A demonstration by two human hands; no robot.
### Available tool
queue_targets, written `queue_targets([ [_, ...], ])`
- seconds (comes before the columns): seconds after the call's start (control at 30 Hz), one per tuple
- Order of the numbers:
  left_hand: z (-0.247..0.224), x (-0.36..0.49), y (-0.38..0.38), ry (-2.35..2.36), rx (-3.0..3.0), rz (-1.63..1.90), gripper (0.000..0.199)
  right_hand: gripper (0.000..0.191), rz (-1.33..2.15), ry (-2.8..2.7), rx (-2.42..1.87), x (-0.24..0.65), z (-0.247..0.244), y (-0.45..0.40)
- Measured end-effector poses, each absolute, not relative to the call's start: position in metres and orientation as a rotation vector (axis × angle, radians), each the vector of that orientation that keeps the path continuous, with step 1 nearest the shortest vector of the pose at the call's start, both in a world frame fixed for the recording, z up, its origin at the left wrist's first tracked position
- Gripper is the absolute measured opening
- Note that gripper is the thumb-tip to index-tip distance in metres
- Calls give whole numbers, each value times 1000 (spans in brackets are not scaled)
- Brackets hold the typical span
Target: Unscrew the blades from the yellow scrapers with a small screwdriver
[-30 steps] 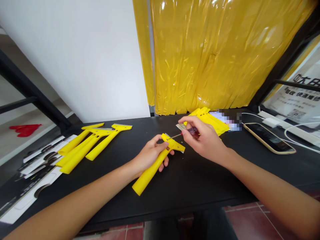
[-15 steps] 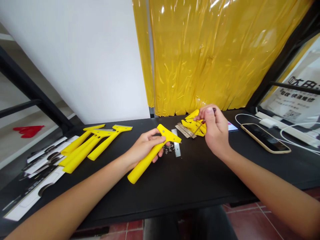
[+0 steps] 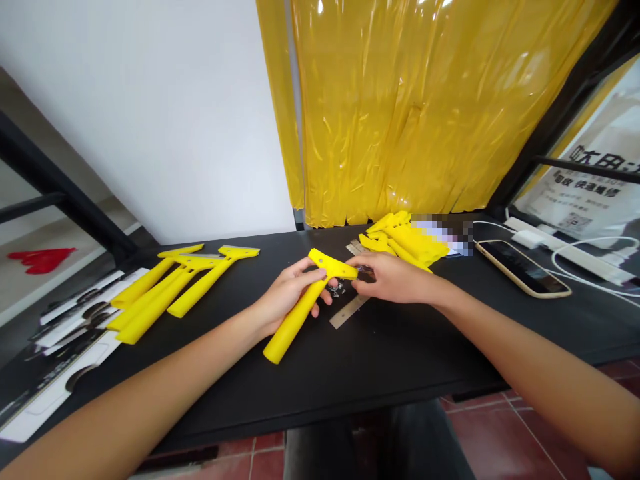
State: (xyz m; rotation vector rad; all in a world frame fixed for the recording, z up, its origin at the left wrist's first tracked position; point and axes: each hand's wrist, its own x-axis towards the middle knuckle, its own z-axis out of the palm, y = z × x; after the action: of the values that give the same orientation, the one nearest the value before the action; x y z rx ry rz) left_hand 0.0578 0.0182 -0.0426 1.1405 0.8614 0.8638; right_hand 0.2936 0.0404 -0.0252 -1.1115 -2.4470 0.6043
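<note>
A yellow scraper handle [image 3: 296,319] is gripped in my left hand [image 3: 283,297], its wide head tilted up to the right. My right hand [image 3: 393,277] is at the right end of that head, fingers pinched together; something small and dark shows between them, too hidden to name. Below the hands a flat metal strip [image 3: 345,315] lies on the black table [image 3: 320,380]. Small screws [image 3: 336,288] are scattered between the hands. Behind my right hand is a pile of yellow plastic parts [image 3: 400,240], with another metal strip [image 3: 355,247] beside it.
Several yellow scrapers [image 3: 200,287] lie at the left, near white and black boxes [image 3: 65,383]. At the right are a phone [image 3: 523,268], white cables and a power strip [image 3: 570,250]. A yellow plastic curtain [image 3: 400,120] hangs behind the table.
My right hand has come left and down from above the yellow pile to the scraper head. The metal strip below the hands now lies at a different angle. The view has shifted slightly.
</note>
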Motion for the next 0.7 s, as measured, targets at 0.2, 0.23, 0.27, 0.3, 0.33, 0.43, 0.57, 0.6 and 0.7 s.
queue_targets([
  [0.2,-41,58,17,874,1100,942,22,32,460,-2631,-1158,313,-17,49],
  [0.23,-40,58,18,877,1085,976,20,30,480,-2657,-1145,315,-16,50],
  [0.27,-39,57,19,879,1067,1015,19,29,513,-2687,-1128,316,-16,50],
  [0.3,-38,56,20,880,1050,1051,18,28,548,-2717,-1112,317,-17,51],
  [0.33,-37,56,21,881,1036,1077,17,29,572,-2744,-1101,317,-17,50],
  [0.43,-37,55,23,881,1028,1082,15,35,596,-2807,-1073,314,-21,50],
  [0.57,-38,57,22,897,1036,1045,16,23,612,-2832,-1062,311,-23,49],
  [0.6,-39,58,21,899,1035,1043,16,20,617,-2835,-1079,311,-23,49],
  [0.7,-40,58,21,897,1027,1046,15,18,674,-2852,-1126,311,-20,47],
])
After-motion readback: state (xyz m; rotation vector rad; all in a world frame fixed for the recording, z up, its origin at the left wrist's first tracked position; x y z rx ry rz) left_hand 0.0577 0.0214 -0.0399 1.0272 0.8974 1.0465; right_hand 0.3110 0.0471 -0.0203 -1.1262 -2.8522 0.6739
